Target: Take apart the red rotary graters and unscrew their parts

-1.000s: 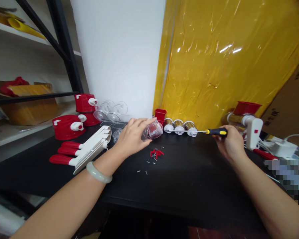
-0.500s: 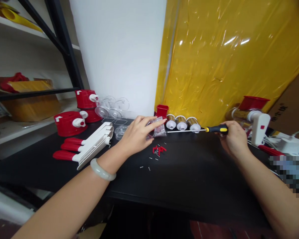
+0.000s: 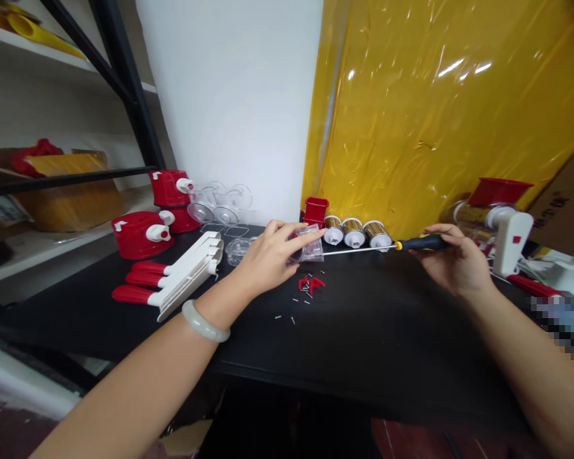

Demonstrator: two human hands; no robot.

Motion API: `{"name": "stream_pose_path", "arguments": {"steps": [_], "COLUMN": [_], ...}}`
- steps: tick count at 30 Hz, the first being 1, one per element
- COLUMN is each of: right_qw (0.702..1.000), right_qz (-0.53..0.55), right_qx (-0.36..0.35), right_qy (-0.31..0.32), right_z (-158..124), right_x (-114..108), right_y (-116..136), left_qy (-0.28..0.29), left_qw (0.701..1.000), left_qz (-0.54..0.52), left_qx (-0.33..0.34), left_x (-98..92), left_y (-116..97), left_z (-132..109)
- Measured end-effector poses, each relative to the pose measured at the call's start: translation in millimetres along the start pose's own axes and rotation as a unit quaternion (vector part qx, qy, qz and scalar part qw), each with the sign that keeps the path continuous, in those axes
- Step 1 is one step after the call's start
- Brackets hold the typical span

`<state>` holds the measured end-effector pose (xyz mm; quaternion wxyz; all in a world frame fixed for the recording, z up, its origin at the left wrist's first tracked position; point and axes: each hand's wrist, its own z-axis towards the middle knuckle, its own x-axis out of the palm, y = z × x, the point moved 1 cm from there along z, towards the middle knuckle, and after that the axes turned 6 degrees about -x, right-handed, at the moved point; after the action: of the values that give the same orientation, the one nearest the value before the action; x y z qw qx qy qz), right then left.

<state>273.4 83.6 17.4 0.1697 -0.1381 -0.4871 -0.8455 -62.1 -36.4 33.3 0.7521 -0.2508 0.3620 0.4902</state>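
My left hand [image 3: 275, 255] is closed over a clear plastic part [image 3: 312, 247] lying on its side on the black table. My right hand [image 3: 454, 258] grips the black-and-yellow handle of a screwdriver [image 3: 423, 243]. Its long shaft points left and level, and the tip meets the right end of the clear part. Just in front of the left hand lie small red plastic pieces [image 3: 310, 284], with several loose screws [image 3: 293, 320] scattered about them. Behind the shaft stand three grater drums [image 3: 354, 234] with white ends, beside a red hopper [image 3: 316, 210].
White crank handles with red grips [image 3: 172, 277] lie at left, near red bases [image 3: 141, 234]. Clear suction-cup parts [image 3: 222, 204] stand against the wall. An assembled rotary grater [image 3: 504, 220] is at far right, near a white charger [image 3: 567, 274]. The black table's [image 3: 387, 344] front edge is close.
The fingers of my right hand have shifted and loosened around the screwdriver handle. My left hand stays on the clear part. The whole view has moved slightly.
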Motion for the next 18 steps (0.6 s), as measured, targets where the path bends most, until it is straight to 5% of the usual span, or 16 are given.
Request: {"name": "stream_pose_path", "arguments": {"steps": [5,12,18], "right_qw": [0.991,0.998,0.995], "right_qz": [-0.129,0.005,-0.092], "right_qx": [-0.043,0.045,0.027], "right_qy": [0.001,0.034,-0.003], "right_z": [2.5,-0.4,2.6], "right_x": [-4.7,-1.0,-4.2], "right_y": [-3.6,4.0,-4.3], "left_qy": [0.001,0.003,-0.005], "left_qw": [1.000,1.000,1.000], "left_qz": [0.003,-0.001,-0.008], "left_qx": [0.007,0.010,0.002], "left_x": [0.8,2.1,5.7], "left_y": [-0.1,3.1,7.0], "left_z": [0.1,-0.2,-0.8]}}
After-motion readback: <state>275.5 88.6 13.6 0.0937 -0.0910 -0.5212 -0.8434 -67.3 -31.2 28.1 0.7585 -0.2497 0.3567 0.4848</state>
